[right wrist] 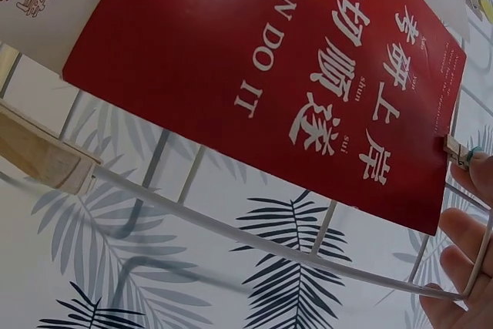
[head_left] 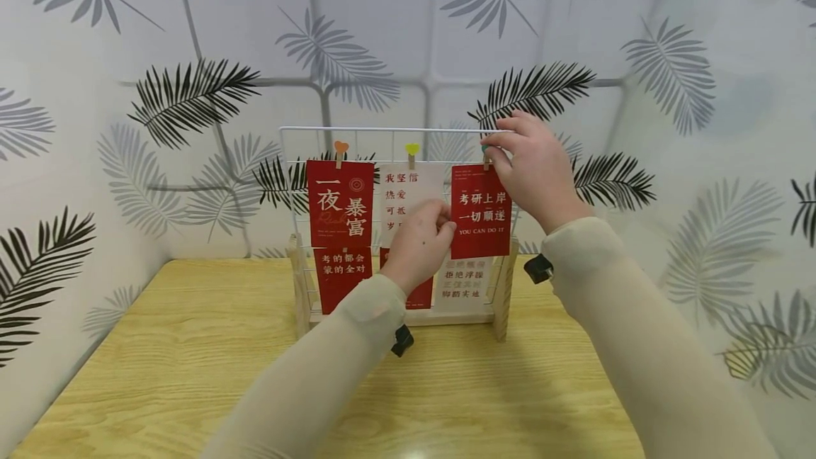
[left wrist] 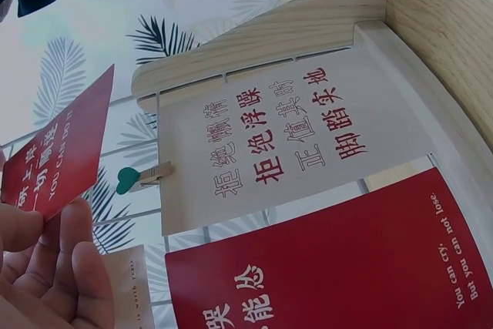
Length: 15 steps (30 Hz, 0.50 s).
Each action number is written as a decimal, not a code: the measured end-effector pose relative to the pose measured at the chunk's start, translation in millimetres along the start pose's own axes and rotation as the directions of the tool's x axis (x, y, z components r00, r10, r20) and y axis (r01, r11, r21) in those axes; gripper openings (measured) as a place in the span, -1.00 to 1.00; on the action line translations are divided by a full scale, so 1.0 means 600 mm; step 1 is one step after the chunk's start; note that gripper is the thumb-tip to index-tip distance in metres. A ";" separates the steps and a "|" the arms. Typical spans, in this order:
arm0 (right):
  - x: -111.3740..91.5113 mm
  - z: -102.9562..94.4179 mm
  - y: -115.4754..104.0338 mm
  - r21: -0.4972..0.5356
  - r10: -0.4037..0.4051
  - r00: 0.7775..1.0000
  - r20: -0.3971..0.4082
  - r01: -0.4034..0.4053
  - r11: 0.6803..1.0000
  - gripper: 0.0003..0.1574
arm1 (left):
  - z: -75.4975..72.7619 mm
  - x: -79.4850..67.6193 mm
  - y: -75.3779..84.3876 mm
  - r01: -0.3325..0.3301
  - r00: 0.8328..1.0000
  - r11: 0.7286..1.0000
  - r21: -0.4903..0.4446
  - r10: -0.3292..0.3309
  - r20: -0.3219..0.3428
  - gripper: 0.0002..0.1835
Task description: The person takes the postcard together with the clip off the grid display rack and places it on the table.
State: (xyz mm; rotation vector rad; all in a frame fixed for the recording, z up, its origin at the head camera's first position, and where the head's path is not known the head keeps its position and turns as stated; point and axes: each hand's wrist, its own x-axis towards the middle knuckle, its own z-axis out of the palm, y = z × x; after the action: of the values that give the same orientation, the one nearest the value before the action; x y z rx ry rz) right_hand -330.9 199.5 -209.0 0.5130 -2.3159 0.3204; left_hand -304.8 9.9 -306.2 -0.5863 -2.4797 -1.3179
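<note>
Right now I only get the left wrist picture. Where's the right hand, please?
Observer: The right hand is at the top right of the rack, pinching the clip on the red YOU CAN DO IT card.
Operator: Cool! I see a green heart. Any other colours?
Observer: Yes, the leftmost top clip has an orange heart.
Operator: How many are in the bottom row? I see two!
Observer: Three. There's another red card at the left end.

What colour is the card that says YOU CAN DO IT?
The card is red; it shows best in the right wrist view.
</note>
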 end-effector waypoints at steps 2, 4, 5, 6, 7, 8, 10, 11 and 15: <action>0.000 0.002 0.000 0.010 0.008 1.000 -0.003 -0.008 1.000 -0.69 | 0.000 0.001 -0.001 0.006 1.000 1.000 -0.001 -0.006 -0.008 -0.89; 0.000 0.004 -0.001 0.020 0.013 1.000 -0.006 -0.013 1.000 -0.69 | -0.001 0.001 -0.002 0.008 1.000 1.000 -0.003 -0.008 -0.014 -0.88; 0.000 0.005 -0.001 0.026 0.015 1.000 -0.006 -0.015 1.000 -0.69 | -0.001 0.001 -0.002 0.010 1.000 1.000 -0.003 -0.010 -0.017 -0.89; -0.001 0.006 -0.002 0.033 0.018 1.000 -0.005 -0.017 0.999 -0.70 | -0.001 0.001 -0.003 0.014 1.000 1.000 -0.005 -0.014 -0.018 -0.89; -0.001 0.006 -0.002 0.044 0.025 1.000 -0.001 -0.025 0.999 -0.70 | -0.001 0.001 -0.003 0.015 1.000 1.000 -0.003 -0.015 -0.022 -0.89; -0.002 0.005 -0.003 0.056 0.034 0.999 0.001 -0.034 0.998 -0.71 | -0.001 0.001 -0.003 0.014 1.000 1.000 -0.002 -0.014 -0.024 -0.89; -0.003 0.004 -0.004 0.081 0.052 0.999 0.003 -0.052 0.995 -0.73 | -0.001 0.001 -0.003 0.015 1.000 1.000 0.001 -0.015 -0.027 -0.90; -0.004 0.003 -0.004 0.091 0.059 0.998 0.002 -0.059 0.994 -0.73 | -0.001 0.001 -0.003 0.015 0.999 1.000 0.003 -0.015 -0.028 -0.91; -0.005 0.003 -0.003 0.110 0.062 0.998 -0.009 -0.061 0.992 -0.76 | -0.002 0.002 -0.003 0.007 1.000 1.000 0.015 -0.007 -0.030 -0.92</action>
State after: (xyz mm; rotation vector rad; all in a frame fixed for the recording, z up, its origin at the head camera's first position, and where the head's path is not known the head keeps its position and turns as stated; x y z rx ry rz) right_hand -329.1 197.7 -212.0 0.4927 -2.3148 0.4811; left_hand -306.5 8.1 -306.4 -0.5504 -2.4675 -1.2994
